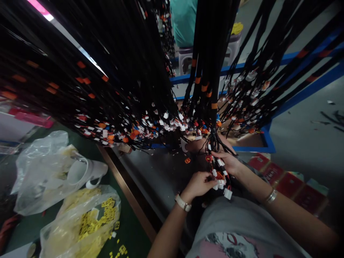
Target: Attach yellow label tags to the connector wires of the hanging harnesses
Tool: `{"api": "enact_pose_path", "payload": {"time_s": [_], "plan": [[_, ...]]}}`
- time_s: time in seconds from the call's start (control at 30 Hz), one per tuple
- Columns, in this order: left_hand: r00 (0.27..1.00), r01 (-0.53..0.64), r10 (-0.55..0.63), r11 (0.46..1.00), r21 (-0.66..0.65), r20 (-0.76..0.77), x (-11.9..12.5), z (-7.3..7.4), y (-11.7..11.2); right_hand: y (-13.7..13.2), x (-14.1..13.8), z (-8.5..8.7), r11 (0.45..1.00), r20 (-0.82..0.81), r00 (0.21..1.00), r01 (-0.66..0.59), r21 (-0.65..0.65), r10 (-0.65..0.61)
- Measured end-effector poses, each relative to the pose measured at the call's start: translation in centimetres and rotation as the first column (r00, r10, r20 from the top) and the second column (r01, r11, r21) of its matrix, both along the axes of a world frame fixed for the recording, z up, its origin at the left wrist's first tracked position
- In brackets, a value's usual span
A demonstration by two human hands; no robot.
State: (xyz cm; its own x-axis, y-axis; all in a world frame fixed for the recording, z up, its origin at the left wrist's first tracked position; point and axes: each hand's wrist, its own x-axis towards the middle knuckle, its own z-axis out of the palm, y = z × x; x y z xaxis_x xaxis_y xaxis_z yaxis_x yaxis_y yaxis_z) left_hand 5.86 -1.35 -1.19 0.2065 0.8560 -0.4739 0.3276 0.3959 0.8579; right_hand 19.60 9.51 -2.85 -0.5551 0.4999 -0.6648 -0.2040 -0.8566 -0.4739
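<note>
A black wire harness [213, 134] hangs down in front of me, its branches ending in white, red and orange connectors. My left hand [200, 184] is closed on a cluster of white connectors [220, 184] at the lower end. Higher up, my right hand [228, 162] has its fingers bent against the harness branches, beside a red connector [209, 158]. The fingertips of this hand are partly behind the wires. One white connector [228, 194] dangles below both hands.
Many more harnesses [129, 71] hang to the left from a blue frame [268, 141]. On the green table [134, 236] lie a white mug [86, 170] and a plastic bag of yellow parts [99, 218]. Red boxes [287, 182] lie on the floor at right. An orange connector [187, 161] lies below the harnesses.
</note>
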Motion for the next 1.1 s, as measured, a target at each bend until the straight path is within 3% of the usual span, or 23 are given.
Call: {"api": "enact_pose_path", "payload": {"time_s": [0.1, 0.23, 0.37, 0.47, 0.53, 0.57, 0.63, 0.7, 0.73, 0.83, 0.87, 0.93, 1.1], "plan": [[0.986, 0.0, 0.019, 0.994, -0.113, 0.164, -1.0, 0.6, 0.3, 0.3, 0.1, -0.4, 0.997, 0.038, 0.999, 0.005, 0.078, -0.008], [0.914, -0.068, 0.184, 0.948, -0.311, 0.361, -2.4, 1.7, 0.6, 0.9, 0.3, -0.9, 0.994, 0.065, 0.998, -0.018, 0.111, 0.01], [0.868, -0.144, 0.297, 0.917, -0.371, 0.398, -2.9, 2.0, 0.6, 1.1, 0.5, -1.9, 0.987, 0.098, 0.994, -0.055, 0.15, 0.041], [0.854, -0.174, 0.336, 0.904, -0.392, 0.397, -2.8, 1.7, 0.7, 1.0, 0.5, -2.6, 0.948, 0.235, 0.972, -0.068, 0.311, -0.007], [0.849, -0.19, 0.354, 0.897, -0.399, 0.393, -2.7, 1.5, 0.7, 0.8, 0.5, -2.5, 0.848, 0.385, 0.917, -0.122, 0.516, -0.102], [0.846, -0.201, 0.363, 0.895, -0.398, 0.391, -2.6, 1.4, 0.7, 0.6, 0.5, -2.2, 0.757, 0.458, 0.874, -0.186, 0.627, -0.165], [0.84, -0.226, 0.383, 0.891, -0.393, 0.385, -2.5, 1.3, 0.7, 0.0, 0.8, -1.0, 0.516, 0.559, 0.768, -0.357, 0.778, -0.312], [0.832, -0.254, 0.403, 0.888, -0.384, 0.382, -2.4, 1.1, 0.7, -0.8, 1.1, 0.6, 0.297, 0.59, 0.689, -0.51, 0.807, -0.421], [0.827, -0.269, 0.414, 0.885, -0.379, 0.381, -2.4, 1.1, 0.7, -1.3, 1.3, 1.5, 0.204, 0.585, 0.698, -0.556, 0.806, -0.413], [0.807, -0.318, 0.452, 0.874, -0.367, 0.379, -2.4, 0.9, 0.8, -2.9, 1.4, 3.2, -0.035, 0.592, 0.797, -0.599, 0.8, -0.116], [0.799, -0.333, 0.466, 0.869, -0.366, 0.381, -2.4, 0.9, 0.8, -3.5, 1.3, 3.3, -0.077, 0.582, 0.811, -0.585, 0.808, -0.055], [0.777, -0.353, 0.491, 0.858, -0.373, 0.394, -2.4, 0.7, 0.7, -4.3, 0.8, 3.0, -0.103, 0.573, 0.82, -0.57, 0.815, 0.001], [0.619, -0.452, 0.642, 0.762, -0.464, 0.452, -2.4, 0.6, 0.8, -4.9, -0.5, 1.1, 0.014, 0.589, 0.797, -0.593, 0.805, -0.131]]}}
